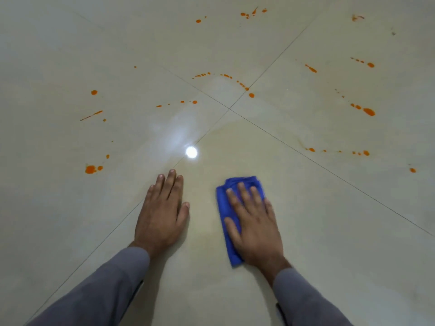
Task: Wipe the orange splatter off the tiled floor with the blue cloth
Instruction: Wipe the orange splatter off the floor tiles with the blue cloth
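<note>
Look past the job itself and you have little else in view. A bright round glare of a light [191, 152] sits near the middle, right on a dark grout line [306, 153], with a paler hazy sheen [175, 135] spreading from it toward eleven o'clock. Two grout lines cross just above that, at about twelve o'clock from the glare. Far off at two o'clock you can see a small dark speck [393, 33]; what it is cannot be told.

Folded blue cloth [227, 215] flat; orange splatter [368, 111] scattered
</note>
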